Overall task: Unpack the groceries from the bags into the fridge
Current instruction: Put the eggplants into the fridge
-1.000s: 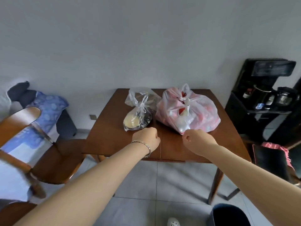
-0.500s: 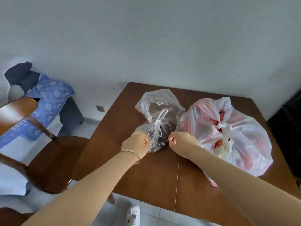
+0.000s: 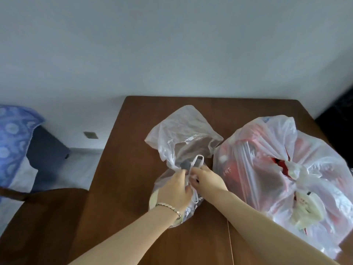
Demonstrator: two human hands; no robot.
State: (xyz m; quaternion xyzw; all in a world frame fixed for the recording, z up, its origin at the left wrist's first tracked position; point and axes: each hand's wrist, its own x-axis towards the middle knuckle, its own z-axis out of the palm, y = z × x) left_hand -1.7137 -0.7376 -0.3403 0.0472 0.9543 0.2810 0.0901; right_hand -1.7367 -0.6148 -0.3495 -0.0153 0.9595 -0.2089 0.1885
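Observation:
A small clear plastic bag (image 3: 168, 211) with a round pale item inside sits on the brown wooden table (image 3: 122, 169). Its handles are tied in a knot. My left hand (image 3: 174, 190) and my right hand (image 3: 207, 178) both pinch the knotted handles on top of it. Behind it lies an open, crumpled clear bag (image 3: 183, 136). To the right stands a large tied translucent bag (image 3: 286, 169) holding red packages. The fridge is not in view.
A wooden chair (image 3: 44, 217) stands at the table's left side. Farther left is a blue patterned cloth (image 3: 13, 136) over a dark seat. A white wall runs behind the table. Something black (image 3: 342, 119) sits at the far right edge.
The view has come closer over the table. Both hands have moved from the small bag's sides up onto its knotted handles and now pinch them.

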